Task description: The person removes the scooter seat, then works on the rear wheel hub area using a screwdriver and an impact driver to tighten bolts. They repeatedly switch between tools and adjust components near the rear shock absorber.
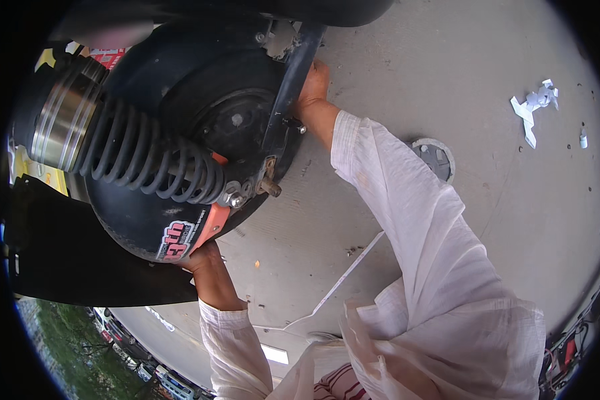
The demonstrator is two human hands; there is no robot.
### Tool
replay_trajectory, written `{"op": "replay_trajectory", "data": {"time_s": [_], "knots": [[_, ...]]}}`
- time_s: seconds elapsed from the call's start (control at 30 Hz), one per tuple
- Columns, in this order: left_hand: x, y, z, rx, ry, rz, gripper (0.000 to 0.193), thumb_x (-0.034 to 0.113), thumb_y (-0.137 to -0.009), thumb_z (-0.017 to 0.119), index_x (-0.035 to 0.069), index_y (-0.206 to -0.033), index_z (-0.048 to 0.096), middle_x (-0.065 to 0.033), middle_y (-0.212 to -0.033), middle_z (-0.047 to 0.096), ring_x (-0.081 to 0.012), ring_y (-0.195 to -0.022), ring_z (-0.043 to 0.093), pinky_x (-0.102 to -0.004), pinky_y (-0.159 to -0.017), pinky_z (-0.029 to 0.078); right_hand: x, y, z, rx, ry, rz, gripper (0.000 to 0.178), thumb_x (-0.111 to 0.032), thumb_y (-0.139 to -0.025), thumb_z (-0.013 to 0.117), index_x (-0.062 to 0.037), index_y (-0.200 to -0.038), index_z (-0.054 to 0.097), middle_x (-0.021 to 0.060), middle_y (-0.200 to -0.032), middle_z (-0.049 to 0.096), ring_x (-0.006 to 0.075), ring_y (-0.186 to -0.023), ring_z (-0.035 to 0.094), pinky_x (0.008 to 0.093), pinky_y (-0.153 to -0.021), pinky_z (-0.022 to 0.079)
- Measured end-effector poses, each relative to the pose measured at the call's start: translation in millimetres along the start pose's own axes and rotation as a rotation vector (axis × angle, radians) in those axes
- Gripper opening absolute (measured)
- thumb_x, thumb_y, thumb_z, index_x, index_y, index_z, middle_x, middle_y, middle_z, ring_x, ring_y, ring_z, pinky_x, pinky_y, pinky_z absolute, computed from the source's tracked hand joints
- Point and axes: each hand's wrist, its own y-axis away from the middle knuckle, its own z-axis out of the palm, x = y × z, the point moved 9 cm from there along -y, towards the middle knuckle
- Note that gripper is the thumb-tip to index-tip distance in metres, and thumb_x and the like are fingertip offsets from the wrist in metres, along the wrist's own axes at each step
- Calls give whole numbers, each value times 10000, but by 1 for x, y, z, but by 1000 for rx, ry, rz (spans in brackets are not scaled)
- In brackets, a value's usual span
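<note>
A black rounded wheel cover (pixel 130 220) of what looks like a scooter fills the upper left. Across it runs a shock absorber (pixel 147 150) with a black coil spring and a silver cylinder; a bolt (pixel 234 199) sits at its lower end. My left hand (pixel 203 257) reaches under the cover's lower edge, beside an orange bracket (pixel 213 223) and a sticker (pixel 175 241); its fingers are hidden. Behind a black metal bar (pixel 292 93) on the far side, my right hand (pixel 315 83) is bent at the wrist. The bar and wheel hide its fingers.
A black flap (pixel 87 260) hangs at the left. On the grey floor lie crumpled white scraps (pixel 533 107), a small white cylinder (pixel 583 141) and a white strip (pixel 347 273). A round plate (pixel 435 159) is set near my right forearm. Parked vehicles (pixel 173 383) line the lower left.
</note>
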Motion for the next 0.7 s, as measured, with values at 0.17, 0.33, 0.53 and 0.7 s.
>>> {"op": "replay_trajectory", "data": {"time_s": [0.17, 0.33, 0.53, 0.7], "knots": [[22, 3, 19, -14, -20, 168, 528, 445, -916, 493, 60, -1277, 507, -122, -1252, 569, -273, -1102, 577, -425, -969, 475, -6, -6, -3, 16, 10, 35, 615, -489, -942, 340, 16, -892, 687, 259, -906, 661, 435, -897, 614, 473, -827, 433], [17, 4, 10, 26, 4, 66, 573, 505, -901, 486, 88, -1293, 500, -100, -1282, 554, -283, -1149, 556, -443, -1002, 454, -11, 10, -4, 28, 108, 88, 593, -489, -944, 344, -15, -912, 698, 248, -947, 660, 448, -952, 595, 480, -840, 431], [17, -2, 7, -46, 3, 83, 467, 388, -924, 473, 63, -1258, 514, -107, -1252, 568, -269, -1135, 559, -428, -1000, 458, -30, 21, -13, 48, 352, 74, 615, -470, -965, 301, 11, -938, 684, 269, -984, 645, 458, -978, 580, 500, -865, 430], [8, 4, 15, -155, -16, 46, 532, 468, -926, 461, 99, -1308, 484, -61, -1315, 528, -233, -1217, 494, -406, -1063, 373, -58, 14, -15, 31, 582, -317, 552, -405, -985, 301, 30, -950, 638, 292, -966, 635, 472, -980, 573, 502, -871, 433]]}}
